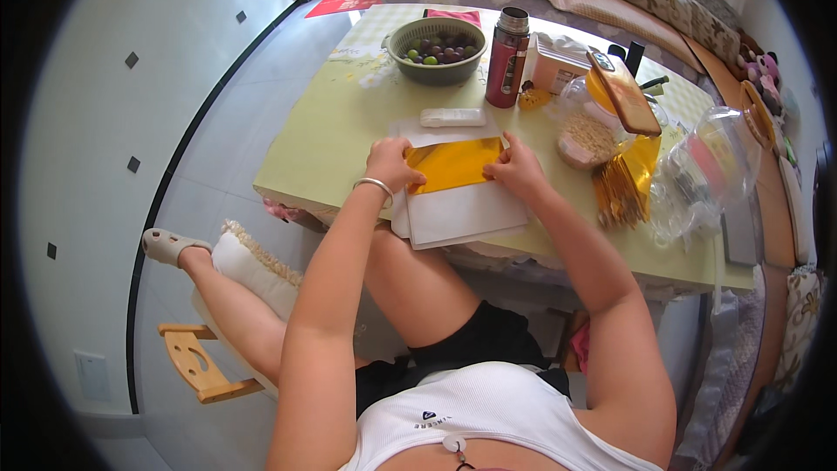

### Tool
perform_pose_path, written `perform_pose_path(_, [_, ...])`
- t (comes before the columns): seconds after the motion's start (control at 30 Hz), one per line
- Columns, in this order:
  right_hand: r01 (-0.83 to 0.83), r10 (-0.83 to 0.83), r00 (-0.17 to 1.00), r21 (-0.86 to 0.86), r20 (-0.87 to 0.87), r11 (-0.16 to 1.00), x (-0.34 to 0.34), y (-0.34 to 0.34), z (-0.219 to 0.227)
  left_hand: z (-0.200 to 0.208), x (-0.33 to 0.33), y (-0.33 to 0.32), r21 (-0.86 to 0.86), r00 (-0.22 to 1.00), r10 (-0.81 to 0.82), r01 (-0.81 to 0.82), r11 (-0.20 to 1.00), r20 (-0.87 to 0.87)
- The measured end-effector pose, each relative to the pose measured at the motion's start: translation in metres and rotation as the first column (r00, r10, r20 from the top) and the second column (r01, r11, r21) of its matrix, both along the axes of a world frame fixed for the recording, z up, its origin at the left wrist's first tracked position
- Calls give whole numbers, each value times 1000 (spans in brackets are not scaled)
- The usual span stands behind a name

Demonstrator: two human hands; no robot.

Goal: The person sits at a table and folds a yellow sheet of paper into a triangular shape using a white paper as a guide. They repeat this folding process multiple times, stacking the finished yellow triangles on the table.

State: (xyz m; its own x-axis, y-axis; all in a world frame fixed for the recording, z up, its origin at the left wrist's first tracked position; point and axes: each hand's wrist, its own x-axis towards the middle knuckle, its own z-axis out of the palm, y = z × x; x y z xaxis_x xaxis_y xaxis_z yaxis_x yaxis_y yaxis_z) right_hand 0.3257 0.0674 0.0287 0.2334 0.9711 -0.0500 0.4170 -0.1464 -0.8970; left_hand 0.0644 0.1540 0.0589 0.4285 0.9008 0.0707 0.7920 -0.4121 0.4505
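Observation:
A shiny gold foil sheet [458,164] is stretched between my two hands, over a stack of white paper [466,216] at the table's near edge. My left hand [394,166], with a silver bangle at the wrist, pinches the sheet's left end. At its right end my right hand [519,166] grips it between thumb and fingers. Just beyond the paper lies a small white packet [452,117]. A pile of folded gold foil pieces [629,183] rests to the right of my right hand.
On the table [323,144] stand a colander [410,72] of grapes, a maroon thermos [507,59] and a tissue box [559,65]. A phone [624,94] leans by a jar of tan bits [586,139]. A clear plastic bag [706,170] sits far right. A wooden chair [193,362] is lower left.

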Motion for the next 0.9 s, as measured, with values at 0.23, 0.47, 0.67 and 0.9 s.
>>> perform_pose_path(0.23, [4, 24, 814, 47, -581, 999, 15, 2, -11, -10, -8, -35, -376, 732, 358, -150, 915, 579])
perform_pose_path(0.47, [18, -20, 772, -9, -635, 1000, 15, -3, 2, -1, -3, -46, -637, 387, 589, -7, 771, 709])
perform_pose_path(0.67, [78, -95, 774, -55, -626, 995, 22, -5, -1, -19, -7, -47, -595, 432, 556, -55, 802, 710])
perform_pose_path(0.9, [21, -69, 933, -139, -353, 990, 31, -17, 12, -25, -13, -48, -371, 751, 362, -166, 913, 553])
